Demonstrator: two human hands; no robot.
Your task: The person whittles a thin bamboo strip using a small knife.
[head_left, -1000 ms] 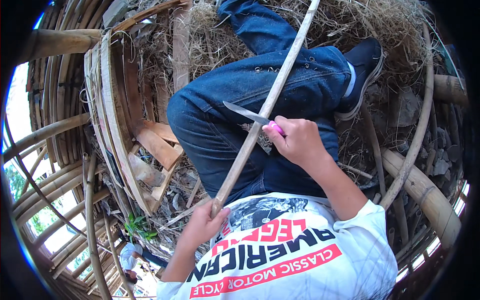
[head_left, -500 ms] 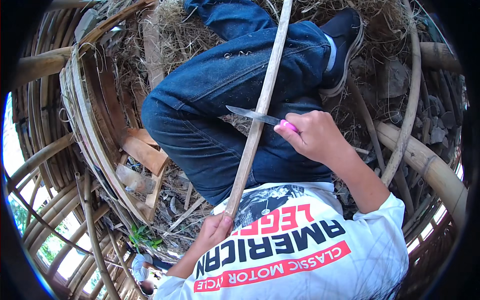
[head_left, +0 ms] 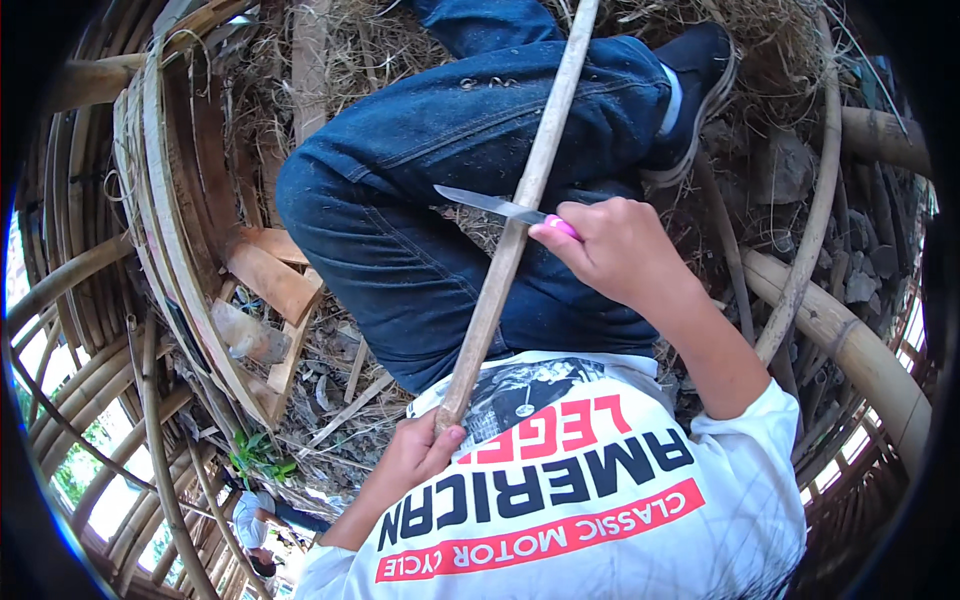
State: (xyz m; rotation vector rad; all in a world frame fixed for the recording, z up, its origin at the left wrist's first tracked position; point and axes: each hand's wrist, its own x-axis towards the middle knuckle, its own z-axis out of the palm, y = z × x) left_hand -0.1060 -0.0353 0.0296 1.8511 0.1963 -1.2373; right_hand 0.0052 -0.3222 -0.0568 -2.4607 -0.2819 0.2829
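Note:
A long pale wooden strip (head_left: 497, 280) slants from my shirt front up across my jeans, past the top of the view. Its near end is in my left hand (head_left: 418, 452), fingers closed around it at my waist. My right hand (head_left: 610, 252) grips a knife by its pink handle (head_left: 563, 227). The knife blade (head_left: 478, 200) lies crosswise over the strip, its tip pointing left beyond the wood. Blade and strip meet above my folded legs. Small curled shavings lie on the upper leg of my jeans (head_left: 490, 83).
Several long split strips (head_left: 152, 200) lean at the left, beside short wood offcuts (head_left: 268, 275). Bamboo poles (head_left: 850, 345) cross at the right among stones. Dry fibres and shavings (head_left: 360, 50) cover the ground ahead. Another person (head_left: 250, 520) is at the lower left, beyond the bamboo slats.
My right hand and the knife have moved slightly left along the blade's direction and a little nearer me. The view has shifted slightly. Both grips stay the same.

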